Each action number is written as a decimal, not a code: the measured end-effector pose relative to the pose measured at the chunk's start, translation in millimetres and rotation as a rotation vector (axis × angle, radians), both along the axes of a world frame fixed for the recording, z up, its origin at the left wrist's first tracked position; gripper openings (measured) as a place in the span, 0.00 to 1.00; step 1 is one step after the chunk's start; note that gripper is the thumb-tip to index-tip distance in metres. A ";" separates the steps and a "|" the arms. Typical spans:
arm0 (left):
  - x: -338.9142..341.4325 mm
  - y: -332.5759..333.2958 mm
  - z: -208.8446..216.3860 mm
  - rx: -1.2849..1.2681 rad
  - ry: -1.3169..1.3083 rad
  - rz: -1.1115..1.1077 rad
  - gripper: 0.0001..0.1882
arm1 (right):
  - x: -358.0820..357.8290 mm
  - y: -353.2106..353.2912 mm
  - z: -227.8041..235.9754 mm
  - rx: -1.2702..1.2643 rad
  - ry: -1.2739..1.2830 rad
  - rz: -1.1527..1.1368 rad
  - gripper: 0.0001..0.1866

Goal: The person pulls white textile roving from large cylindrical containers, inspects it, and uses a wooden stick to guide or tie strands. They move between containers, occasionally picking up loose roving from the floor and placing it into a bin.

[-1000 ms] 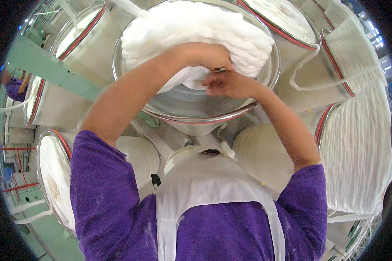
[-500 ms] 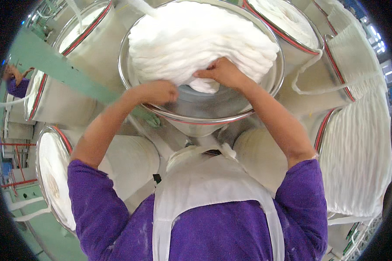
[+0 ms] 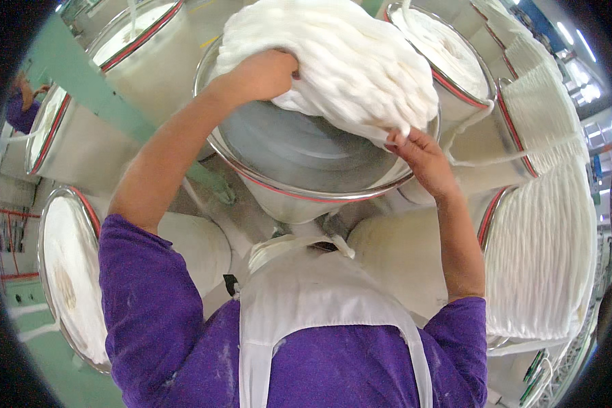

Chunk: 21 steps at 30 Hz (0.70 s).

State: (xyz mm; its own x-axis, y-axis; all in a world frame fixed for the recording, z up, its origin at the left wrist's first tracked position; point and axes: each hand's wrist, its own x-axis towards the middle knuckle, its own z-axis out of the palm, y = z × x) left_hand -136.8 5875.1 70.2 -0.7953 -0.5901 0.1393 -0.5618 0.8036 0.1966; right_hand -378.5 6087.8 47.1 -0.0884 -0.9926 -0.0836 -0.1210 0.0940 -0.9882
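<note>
A thick, folded mass of soft white fibre sliver (image 3: 340, 58) rests in the far part of a large round can (image 3: 283, 195). The can has a shiny metal rim with a red band below it, and its smooth grey inner plate (image 3: 285, 146) shows on the near side. My left hand (image 3: 265, 73) is closed on the near-left edge of the sliver, its fingertips partly sunk in the folds. Over the can's right side, my right hand (image 3: 423, 158) pinches a loose end of the sliver between thumb and fingers.
Other sliver cans surround me: one at far right (image 3: 449, 51), one at far left (image 3: 132, 37) and one at near left (image 3: 75, 272). Ribbed white sliver (image 3: 544, 251) drapes down on the right. A green beam (image 3: 81, 75) crosses at left. Another person's purple sleeve (image 3: 22, 112) shows at the left edge.
My left hand has moved up and right onto the sliver's edge. My right hand has shifted right and nearer, holding a loose end. The sliver's near edge sits farther back, exposing more inner plate.
</note>
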 end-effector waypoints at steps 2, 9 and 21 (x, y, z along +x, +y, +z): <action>0.4 -1.9 1.6 0.019 0.015 -0.014 0.15 | -0.9 2.2 6.1 0.019 -0.201 -0.155 0.18; 28.5 6.5 -29.7 0.104 -0.016 0.017 0.12 | -20.2 41.3 32.8 -0.095 1.232 0.246 0.22; 77.3 -83.8 -77.7 -0.165 0.329 -0.095 0.19 | 36.6 7.1 0.0 0.357 0.658 0.726 0.27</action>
State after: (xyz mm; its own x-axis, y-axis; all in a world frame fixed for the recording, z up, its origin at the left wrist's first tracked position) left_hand -59.6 5791.3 -7.5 -0.7423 -0.4639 0.4835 -0.4116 0.8851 0.2173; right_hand -341.8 6094.9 47.1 0.3852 -0.7527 -0.5339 -0.7699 0.0569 -0.6357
